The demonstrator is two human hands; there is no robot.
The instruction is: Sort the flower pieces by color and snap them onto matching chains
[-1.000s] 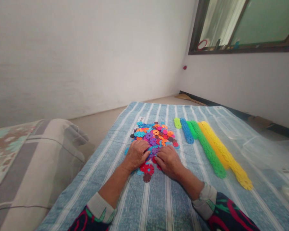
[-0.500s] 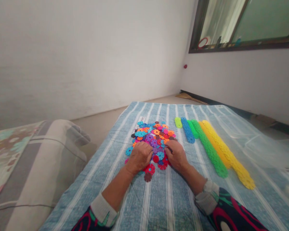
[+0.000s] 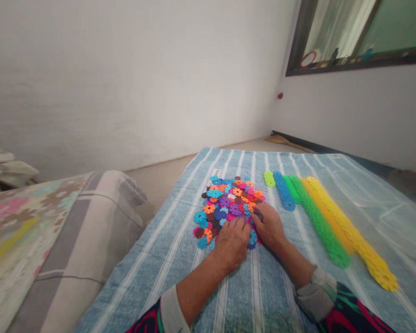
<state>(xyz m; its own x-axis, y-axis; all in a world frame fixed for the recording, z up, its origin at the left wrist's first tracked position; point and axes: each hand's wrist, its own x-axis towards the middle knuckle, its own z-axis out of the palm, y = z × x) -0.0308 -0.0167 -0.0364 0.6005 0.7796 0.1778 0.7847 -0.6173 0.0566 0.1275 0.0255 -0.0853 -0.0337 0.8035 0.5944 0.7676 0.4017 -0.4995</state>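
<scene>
A flat pile of small plastic snowflake discs in blue, orange, purple, pink, red and brown lies on a blue striped cloth. My left hand rests palm down on the pile's near edge, fingers stretched over the discs. My right hand lies beside it on the pile's right side, fingers curled down onto the discs; whether it holds one is hidden.
Right of the pile lie rows of stacked discs: light green, blue, green and yellow. A clear plastic bag lies at the far right. A folded blanket sits left of the cloth. White walls stand behind, with a window.
Both hands have shifted right and closer together over the pile's near right side. Discs at the left near edge now lie uncovered. The view has swung left.
</scene>
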